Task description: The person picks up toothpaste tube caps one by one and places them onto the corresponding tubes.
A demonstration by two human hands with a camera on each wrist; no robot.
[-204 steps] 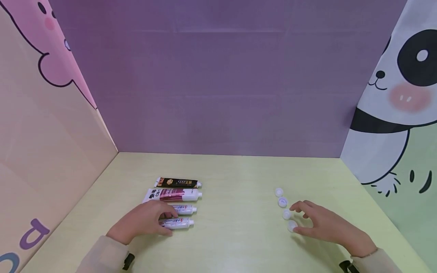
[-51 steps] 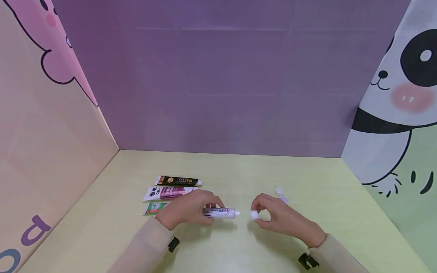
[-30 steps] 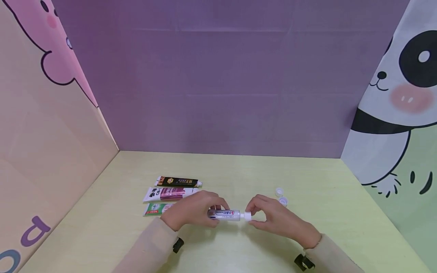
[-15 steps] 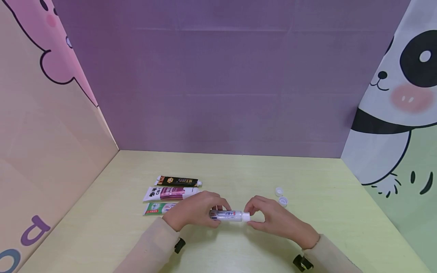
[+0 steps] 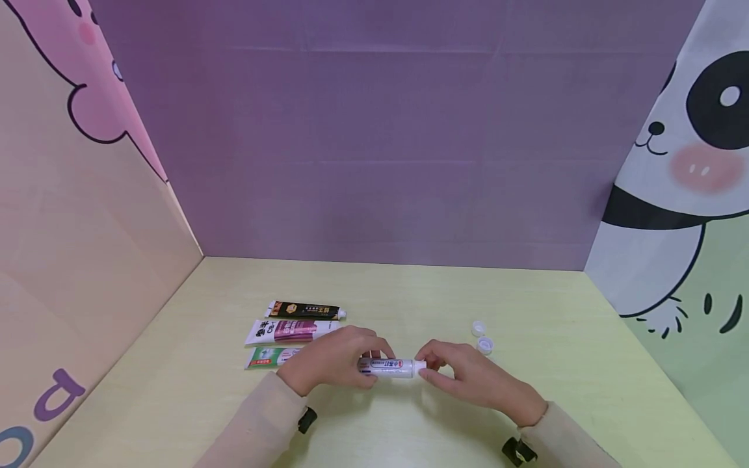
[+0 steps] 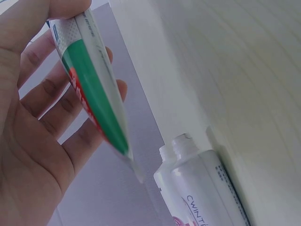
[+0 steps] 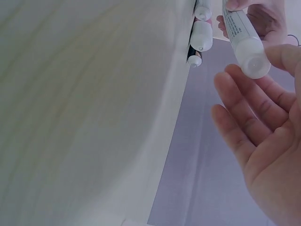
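My left hand (image 5: 336, 361) grips a small white toothpaste tube (image 5: 389, 368) around its body, above the table. Green and red printing shows on this tube's tail in the left wrist view. At the neck end, my right hand (image 5: 468, 370) pinches a white cap (image 5: 420, 368) between thumb and fingers. The cap sits against the end of the tube, and the neck is hidden. In the right wrist view the thumb touches the cap (image 7: 254, 61) from the side, with the other fingers loosely bent.
On the table's left lie a black tube (image 5: 307, 311), a white and purple tube (image 5: 292, 332) and a green and white tube (image 5: 272, 357), partly behind my left hand. Two white caps, a far cap (image 5: 478, 328) and a near cap (image 5: 484, 345), lie beyond my right hand.
The tube has been lifted from the row and moved right; a cap was picked up and brought onto its neck. Over the last half second, the right fingers have shifted slightly on the cap.
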